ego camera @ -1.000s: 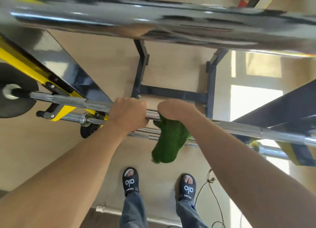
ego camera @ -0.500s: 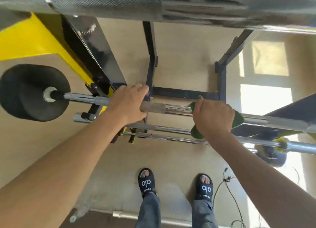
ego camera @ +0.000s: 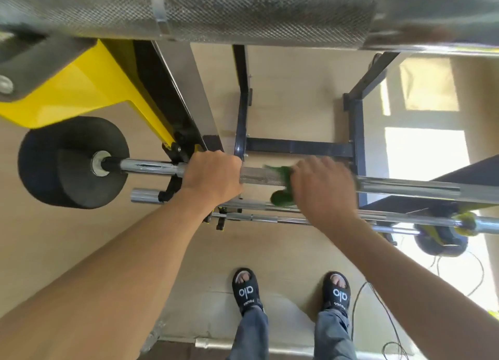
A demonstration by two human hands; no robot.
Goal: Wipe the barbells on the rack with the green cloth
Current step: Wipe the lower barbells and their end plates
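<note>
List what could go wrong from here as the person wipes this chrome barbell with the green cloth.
The green cloth is bunched under the right hand; its loose end could snag on the thinner chrome bars just below. A thin black cable trails on the floor near the open-toed sandals: possible trip hazard.

Cloth (ego camera: 282, 183) on barbell (ego camera: 259, 176), between hands (ego camera: 213, 177)

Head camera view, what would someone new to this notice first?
Probably the two bare hands on the middle barbell: the left hand grips the bar, the right hand holds the green cloth around it. Next, the big black weight plate at far left and the knurled bar across the top.
</note>
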